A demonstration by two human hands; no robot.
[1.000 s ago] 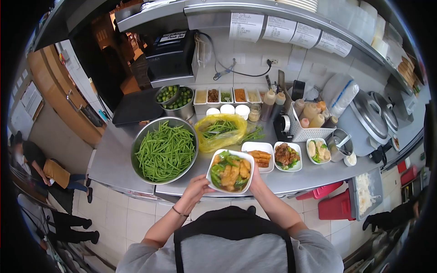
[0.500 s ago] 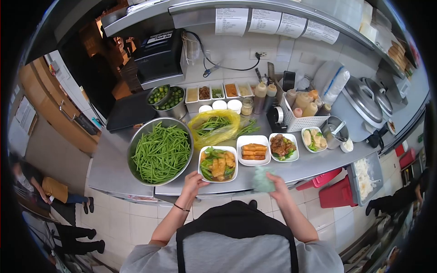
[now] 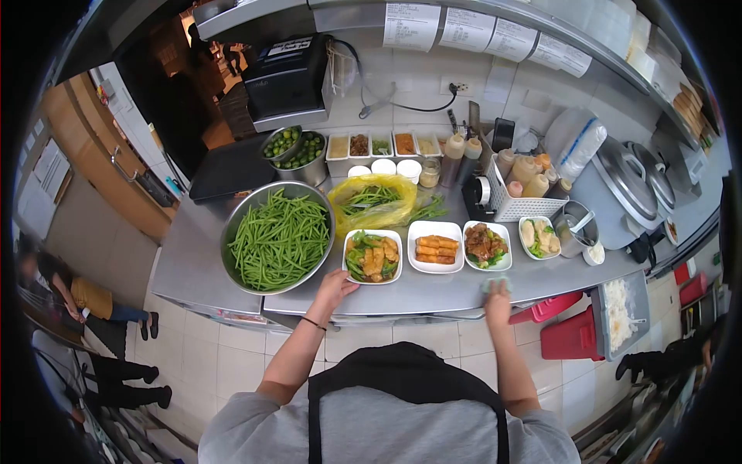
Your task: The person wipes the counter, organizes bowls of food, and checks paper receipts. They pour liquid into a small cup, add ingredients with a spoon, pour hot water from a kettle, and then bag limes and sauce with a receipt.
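My left hand (image 3: 335,289) is closed on the near left corner of a white square bowl (image 3: 373,281) filled with golden-brown fried pieces and green vegetables. Near the counter's front edge, my right hand (image 3: 498,304) presses down on a pale green cloth (image 3: 495,284), which is mostly hidden under the fingers. Between the hands stands a white dish of fried rolls (image 3: 437,250). Just beyond the right hand is a bowl of brown meat with greens (image 3: 485,246). A smaller bowl (image 3: 539,237) of pale pieces and greens sits farther right.
A big steel bowl of green beans (image 3: 278,240) stands at left, beside a yellow plastic bag (image 3: 375,201). Behind are seasoning tubs (image 3: 382,146) and a white basket of sauce bottles (image 3: 529,205). Red bins (image 3: 568,336) stand below right; other people (image 3: 73,301) stand at left.
My right hand has moved right and forward with the cloth, from before the rolls to below the meat bowl. My left hand stays at its bowl. The whole view has shifted slightly.
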